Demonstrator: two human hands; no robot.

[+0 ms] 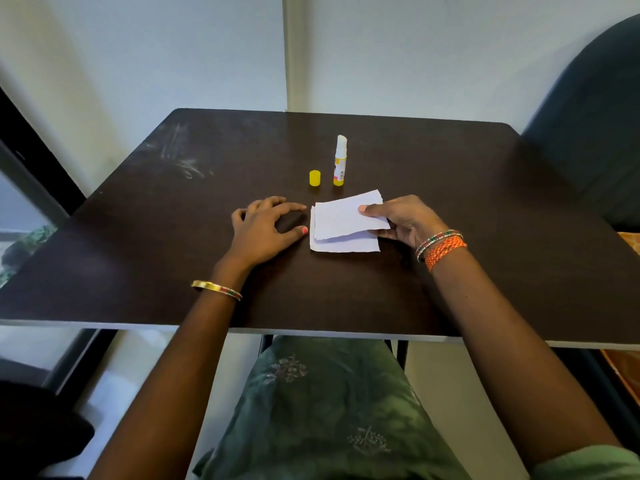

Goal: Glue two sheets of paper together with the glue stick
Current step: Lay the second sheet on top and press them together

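Two white sheets of paper lie near the middle of the dark table. The lower sheet (346, 244) is flat on the table. My right hand (403, 220) pinches the upper sheet (341, 218) at its right edge, thumb on top, and holds it slightly tilted over the lower one. My left hand (265, 225) rests on the table just left of the papers, fingers spread and holding nothing. Behind the papers the glue stick (340, 161) stands upright and uncapped, white glue showing at its top. Its yellow cap (314, 178) stands to its left.
The dark brown table (138, 254) has scuff marks at its back left. A dark chair back (595, 116) stands at the right. The table's near edge runs just above my lap.
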